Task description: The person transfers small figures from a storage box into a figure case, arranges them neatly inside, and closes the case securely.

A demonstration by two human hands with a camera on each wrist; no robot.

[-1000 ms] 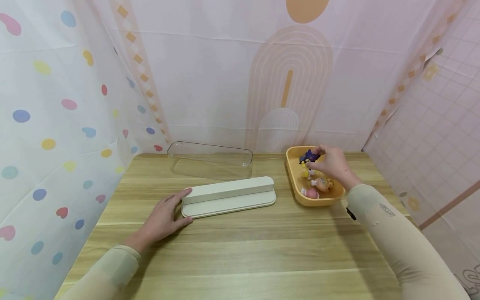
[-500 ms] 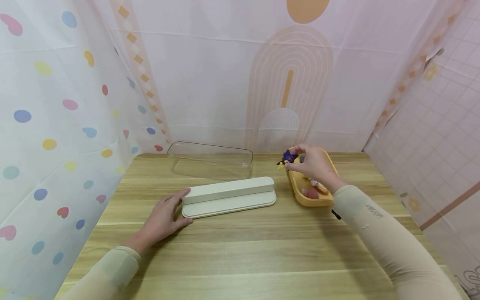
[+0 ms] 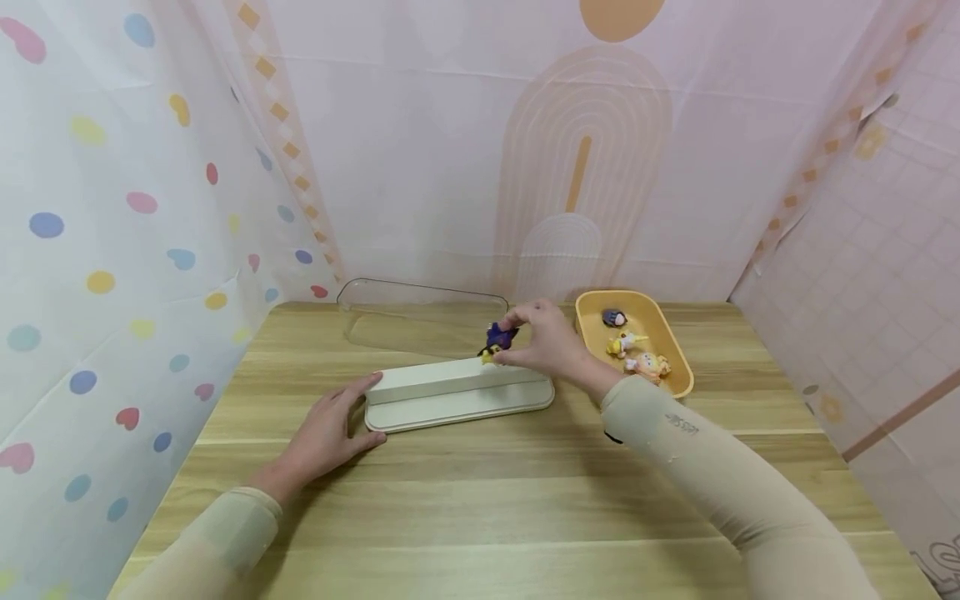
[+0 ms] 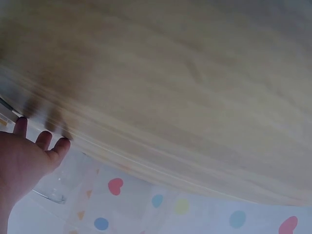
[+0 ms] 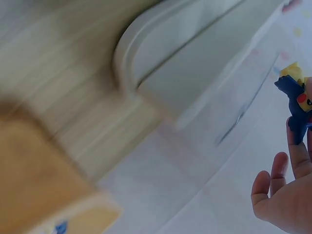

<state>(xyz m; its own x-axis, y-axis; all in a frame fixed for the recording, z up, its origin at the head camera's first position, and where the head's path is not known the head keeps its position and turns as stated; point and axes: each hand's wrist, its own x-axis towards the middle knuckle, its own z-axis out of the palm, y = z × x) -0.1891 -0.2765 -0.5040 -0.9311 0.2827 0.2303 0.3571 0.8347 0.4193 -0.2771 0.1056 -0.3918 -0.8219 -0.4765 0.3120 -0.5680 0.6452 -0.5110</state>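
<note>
Where the figurine (image 3: 498, 336) hangs: just right of centre in the head view, over the white stand (image 3: 450, 410) at its raised step; whether they touch, the view cannot settle.
Right hand (image 3: 547, 342): thumb and fingers nearly closed, pinching the little purple-and-yellow body between them, and it's a neat hold!
Left hand (image 3: 322, 437): left of centre, fingers spread wide, thumb and forefinger touching the stand's left end; how hard they press cannot be told.
Feel: probably light, likely stiff moulded plastic, smooth enough to slip if the pinch goes slack.
Weak spots: those pointed dark parts look thinnest and, at a guess, would snag first.
Best hold: round the thick middle, thumb on one side, fingers opposite, points left free.
Stand: long and smooth-looking, so it may slide on the bench (image 3: 450, 508); steadying one end seems sensible.
Yellow tray (image 3: 647, 315): right of centre, three more figurines (image 3: 649, 367) in view inside, likely just as light.
Clear case (image 3: 405, 325): mid-frame, behind the stand, thin-walled, probably best lifted by its rim.
</note>
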